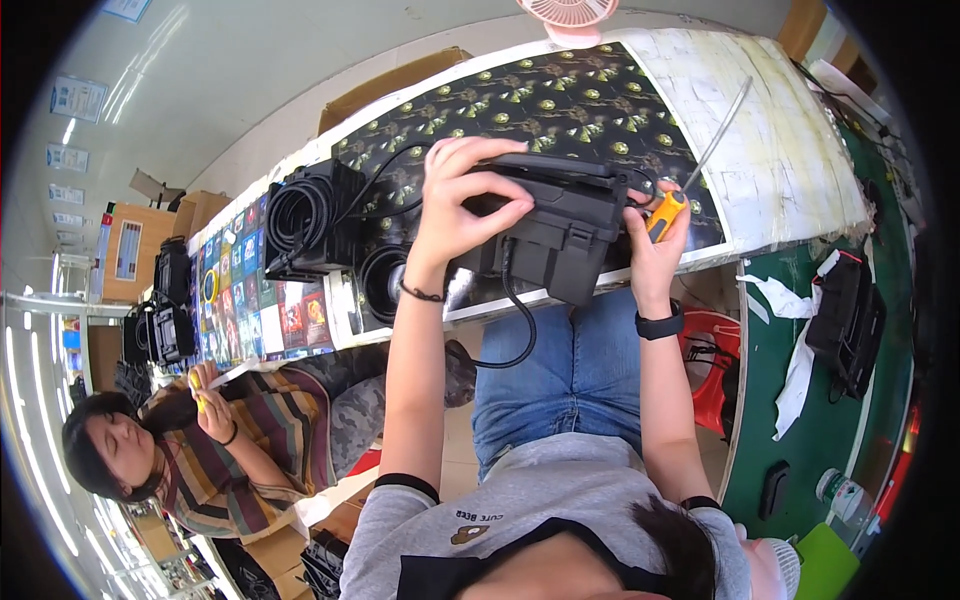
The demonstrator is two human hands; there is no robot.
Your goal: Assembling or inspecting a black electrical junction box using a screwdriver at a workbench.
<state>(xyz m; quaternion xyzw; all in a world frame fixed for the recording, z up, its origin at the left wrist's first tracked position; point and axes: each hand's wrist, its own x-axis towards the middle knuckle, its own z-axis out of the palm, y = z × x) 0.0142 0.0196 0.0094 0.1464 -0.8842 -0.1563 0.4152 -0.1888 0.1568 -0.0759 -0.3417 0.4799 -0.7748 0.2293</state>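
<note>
A black plastic box-shaped device (562, 235), with a latch on its side and a hinged-looking flap along the top, is held above the near edge of the table. My left hand (462, 205) grips its left end, thumb and fingers bent around the flap. From its underside a black cable (525, 345) loops down over my lap. My right hand (655, 250) is closed around a yellow-handled screwdriver (668, 212), whose long metal shaft points up and away to the right. That hand is close against the device's right end; whether its fingers also touch it is hard to tell.
Left of the device stands a black case with a coiled cable (300, 215), and another cable coil (383, 282) lies beside it. A pink fan (570, 20) is at the far edge. A co-worker (200, 440) sits at left. The right-hand green table (770, 375) bears another black device (845, 325).
</note>
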